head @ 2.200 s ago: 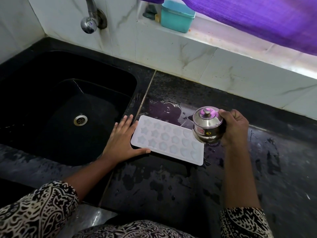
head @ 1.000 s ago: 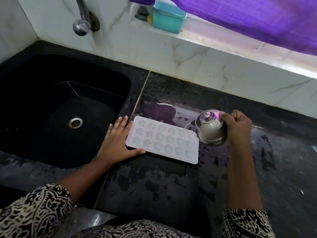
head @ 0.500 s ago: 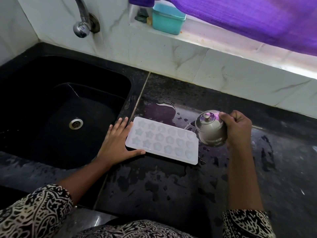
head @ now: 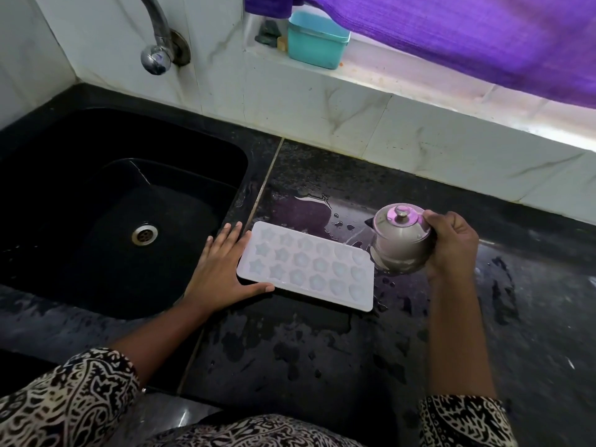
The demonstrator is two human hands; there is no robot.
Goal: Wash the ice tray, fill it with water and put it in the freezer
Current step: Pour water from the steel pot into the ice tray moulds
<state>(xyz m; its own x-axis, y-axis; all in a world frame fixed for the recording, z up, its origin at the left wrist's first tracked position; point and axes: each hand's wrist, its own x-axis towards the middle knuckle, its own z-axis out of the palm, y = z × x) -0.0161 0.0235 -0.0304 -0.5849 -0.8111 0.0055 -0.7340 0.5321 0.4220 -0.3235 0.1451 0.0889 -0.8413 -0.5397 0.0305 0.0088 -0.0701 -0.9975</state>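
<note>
The ice tray [head: 306,269] lies flat on the wet black tabletop [head: 322,366], cavities facing up, directly between the two grips. Its long axis runs from one grip to the other, and the end by the right grip [head: 453,248] sits a little nearer the person than the end by the left grip [head: 222,269].

The right grip is curled round a small lidded steel pot [head: 401,241], which it holds tilted with the spout side toward the tray, just above the tray's far corner at that end. I cannot tell whether water is leaving the pot.

The left grip is spread flat, fingers straight, and presses against the tray's opposite short end, with the thumb tip touching the near long edge. The star-shaped cavities are at this end and the rounder ones are at the pot's end.

The step looks like filling. From the right grip, every cavity lies toward the left grip, so the pour has to travel along the long axis, row by row. The left grip seems placed to keep the light tray from sliding under it. Which cavities already hold water cannot be read.

The sink [head: 96,175] lies beyond the left grip, on the side away from the tray. A filled tray will have to be lifted level from both short ends.
</note>
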